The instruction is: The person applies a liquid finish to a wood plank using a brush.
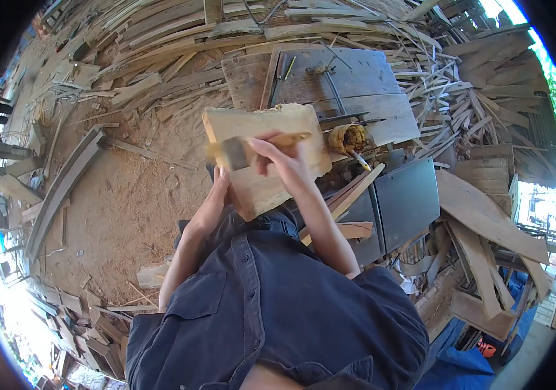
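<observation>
A wide paintbrush (233, 153) with a pale wooden handle is in my right hand (282, 159), whose fingers are closed round it. Its blurred bristles lie over the left part of a light wooden board (262, 185) with rough edges. The board is tilted in front of my waist. My left hand (220, 188) grips the board's lower left edge, its fingers partly hidden. Just right of the board stands a round container (348, 139), stained yellow-brown inside, with a thin brush or stick (360, 160) leaning out.
A wooden worktable (382, 81) beyond the board bears a metal clamp (334, 91) and pencil-like sticks. A dark panel (408, 198) stands at the right. Wood strips and offcuts lie piled around. A long curved plank (63, 195) rests on the dirt floor at left.
</observation>
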Demonstrator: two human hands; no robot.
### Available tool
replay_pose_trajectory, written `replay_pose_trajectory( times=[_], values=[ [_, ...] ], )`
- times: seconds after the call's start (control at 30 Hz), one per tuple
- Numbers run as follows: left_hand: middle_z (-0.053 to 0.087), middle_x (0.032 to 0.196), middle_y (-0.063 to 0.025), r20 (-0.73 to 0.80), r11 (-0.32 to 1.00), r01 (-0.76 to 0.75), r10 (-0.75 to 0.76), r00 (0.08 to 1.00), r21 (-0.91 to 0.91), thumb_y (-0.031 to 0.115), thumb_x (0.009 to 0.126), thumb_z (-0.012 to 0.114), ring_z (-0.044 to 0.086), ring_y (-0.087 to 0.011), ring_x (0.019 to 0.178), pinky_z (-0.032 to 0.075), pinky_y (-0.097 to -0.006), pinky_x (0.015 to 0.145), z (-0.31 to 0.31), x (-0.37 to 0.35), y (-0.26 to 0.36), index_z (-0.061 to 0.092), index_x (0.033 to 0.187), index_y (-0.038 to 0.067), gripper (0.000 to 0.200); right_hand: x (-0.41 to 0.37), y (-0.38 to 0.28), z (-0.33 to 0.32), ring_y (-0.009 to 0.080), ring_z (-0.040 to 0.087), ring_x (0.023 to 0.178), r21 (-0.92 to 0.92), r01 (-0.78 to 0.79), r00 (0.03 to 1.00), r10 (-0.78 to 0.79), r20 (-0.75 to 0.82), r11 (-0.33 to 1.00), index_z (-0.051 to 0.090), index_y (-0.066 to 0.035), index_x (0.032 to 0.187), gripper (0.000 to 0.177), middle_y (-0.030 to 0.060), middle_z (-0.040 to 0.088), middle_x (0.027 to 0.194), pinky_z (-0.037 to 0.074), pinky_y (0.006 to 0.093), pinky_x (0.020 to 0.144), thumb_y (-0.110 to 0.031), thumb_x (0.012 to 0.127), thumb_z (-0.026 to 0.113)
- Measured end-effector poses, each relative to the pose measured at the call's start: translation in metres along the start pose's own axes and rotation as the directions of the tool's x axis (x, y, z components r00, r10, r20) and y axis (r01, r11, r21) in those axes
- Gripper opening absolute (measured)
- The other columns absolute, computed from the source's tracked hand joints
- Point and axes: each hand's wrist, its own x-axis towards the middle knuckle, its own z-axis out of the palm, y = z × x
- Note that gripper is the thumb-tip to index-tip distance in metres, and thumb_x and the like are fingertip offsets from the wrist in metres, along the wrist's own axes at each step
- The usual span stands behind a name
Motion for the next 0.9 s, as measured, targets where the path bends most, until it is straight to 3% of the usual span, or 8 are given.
replay_pose_trajectory(
  times=[0.17, 0.3, 0.37, 0.53, 0.6, 0.67, 0.77, 0.9],
  values=[
    [0.022, 0.171, -0.0133, -0.092, 0.985, -0.156, 0.163, 0.982, 0.071, 0.068, 0.108, 0.021, 0.027, -0.0269, 0.156, 0.028, -0.0447, 0.125, 0.012, -0.001, -0.005, 0.01, 0.168, 0.006, 0.087, 0.062, 0.048, -0.015, 0.0115, 0.063, 0.057, 0.323, -0.192, 0.981, 0.187, 0.046, 0.927, 0.071, -0.004, 0.104, 0.016, 0.0027, 0.068, 0.078, 0.049, 0.0267, 0.051, -0.017, 0.095, 0.076],
    [0.02, 0.172, -0.0139, -0.175, 0.995, -0.099, 0.1, 0.98, 0.011, 0.069, 0.108, 0.024, 0.025, -0.0268, 0.157, 0.026, -0.0441, 0.126, -0.007, 0.0, -0.025, 0.01, 0.168, 0.005, 0.089, 0.1, 0.074, -0.097, 0.0169, 0.068, 0.058, -0.072, 0.037, 0.963, -0.055, -0.265, 0.997, 0.072, -0.005, 0.095, 0.015, 0.0059, 0.071, 0.073, 0.053, 0.0306, 0.055, -0.019, 0.092, 0.077],
    [0.019, 0.173, -0.014, -0.155, 0.993, -0.109, 0.113, 0.981, 0.037, 0.069, 0.108, 0.025, 0.025, -0.0269, 0.157, 0.025, -0.0441, 0.126, -0.017, 0.005, -0.036, 0.008, 0.168, 0.004, 0.09, 0.124, 0.119, -0.151, 0.0288, 0.073, 0.066, -0.796, 0.001, 0.774, -0.504, -0.384, 0.606, 0.074, -0.003, 0.087, 0.018, 0.0159, 0.074, 0.075, 0.057, 0.0395, 0.062, -0.02, 0.092, 0.073],
    [0.01, 0.172, -0.0164, -0.109, 0.993, -0.101, 0.094, 0.99, -0.064, 0.056, 0.111, 0.039, 0.009, -0.0247, 0.16, 0.018, -0.0374, 0.128, -0.002, 0.0, -0.02, 0.005, 0.165, -0.003, 0.087, 0.099, 0.111, -0.123, 0.0427, 0.072, 0.074, -0.951, -0.077, 0.883, -0.423, -0.205, 0.299, 0.077, -0.006, 0.09, 0.022, 0.0223, 0.072, 0.081, 0.056, 0.048, 0.066, -0.025, 0.096, 0.066],
    [0.021, 0.168, -0.0169, -0.134, 0.986, -0.164, 0.163, 0.977, 0.004, 0.046, 0.111, 0.047, 0.019, -0.0244, 0.157, 0.023, -0.0378, 0.126, 0.009, 0.0, -0.006, 0.013, 0.163, -0.003, 0.079, 0.072, 0.071, -0.077, 0.0324, 0.072, 0.065, -0.868, 0.139, 0.887, -0.45, -0.105, 0.476, 0.075, -0.005, 0.092, 0.022, 0.0165, 0.072, 0.073, 0.055, 0.0406, 0.06, -0.025, 0.098, 0.068],
    [0.033, 0.163, -0.0174, -0.15, 0.973, -0.219, 0.228, 0.962, 0.075, 0.036, 0.11, 0.056, 0.03, -0.0241, 0.153, 0.029, -0.0381, 0.124, 0.012, 0.003, -0.005, 0.021, 0.161, -0.002, 0.073, 0.04, 0.037, -0.04, 0.0109, 0.064, 0.059, -0.166, 0.131, 0.988, -0.142, -0.059, 0.977, 0.073, -0.004, 0.097, 0.017, 0.0006, 0.067, 0.07, 0.051, 0.0284, 0.053, -0.02, 0.099, 0.073],
    [0.053, 0.145, -0.0147, -0.202, 0.94, -0.257, 0.303, 0.931, 0.222, 0.013, 0.102, 0.066, 0.051, -0.0217, 0.136, 0.042, -0.0364, 0.114, 0.005, 0.006, -0.005, 0.036, 0.152, -0.002, 0.06, 0.019, 0.026, -0.047, 0.0125, 0.064, 0.06, 0.115, -0.088, 0.976, 0.063, 0.208, 0.989, 0.072, -0.003, 0.1, 0.017, 0.0024, 0.067, 0.074, 0.049, 0.0273, 0.052, -0.02, 0.099, 0.074],
    [0.063, 0.134, -0.014, -0.319, 0.948, -0.248, 0.302, 0.898, 0.199, 0.004, 0.097, 0.065, 0.06, -0.0207, 0.126, 0.047, -0.0343, 0.109, -0.013, -0.003, 0.007, 0.047, 0.146, -0.004, 0.052, 0.021, 0.098, -0.137, 0.0101, 0.064, 0.062, 0.093, -0.18, 0.971, 0.192, -0.14, 0.979, 0.073, -0.001, 0.101, 0.017, 0.0029, 0.07, 0.08, 0.05, 0.0262, 0.052, -0.017, 0.096, 0.075]
  ],
)
